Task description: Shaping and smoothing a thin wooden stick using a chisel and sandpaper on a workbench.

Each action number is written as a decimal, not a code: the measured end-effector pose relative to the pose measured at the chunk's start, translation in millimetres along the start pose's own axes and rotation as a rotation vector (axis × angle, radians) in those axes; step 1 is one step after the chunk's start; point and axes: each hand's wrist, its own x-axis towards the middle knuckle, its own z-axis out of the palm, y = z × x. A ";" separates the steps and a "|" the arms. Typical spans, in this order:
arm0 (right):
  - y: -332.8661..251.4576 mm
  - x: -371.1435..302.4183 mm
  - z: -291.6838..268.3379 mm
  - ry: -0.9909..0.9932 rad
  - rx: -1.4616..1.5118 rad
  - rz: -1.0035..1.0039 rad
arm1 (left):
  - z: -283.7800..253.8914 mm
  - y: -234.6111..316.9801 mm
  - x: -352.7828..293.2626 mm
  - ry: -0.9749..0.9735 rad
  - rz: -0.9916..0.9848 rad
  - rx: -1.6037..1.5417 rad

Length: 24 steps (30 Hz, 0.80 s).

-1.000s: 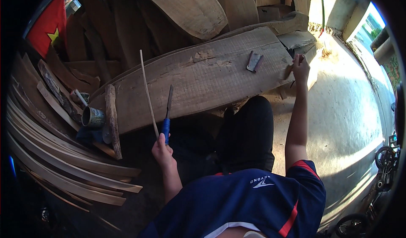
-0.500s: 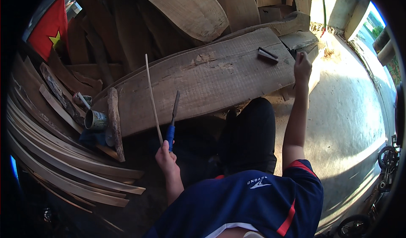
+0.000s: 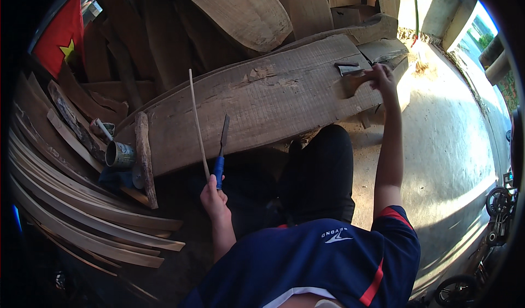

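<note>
My left hand is closed around a blue-handled chisel and a long thin stick, both pointing up over the near edge of a wide rough wooden plank. My right hand reaches to the plank's far right end and grips a brown wooden mallet resting on the wood. A small dark metal piece lies just beyond the mallet. My dark-trousered knee is below the plank.
A metal can and a short wooden slat sit at the plank's left end. Curved wooden strips are stacked at left, boards lean behind. Concrete floor lies to the right, wheels at its edge.
My right hand, empty on the plank's right end before, has closed on the mallet. The dark metal piece has shifted toward the plank's right end. My left hand keeps the chisel and stick.
</note>
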 end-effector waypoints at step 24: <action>84.5 -140.3 65.5 0.201 0.074 0.319 | 22.0 -46.5 21.1 -0.082 0.029 0.120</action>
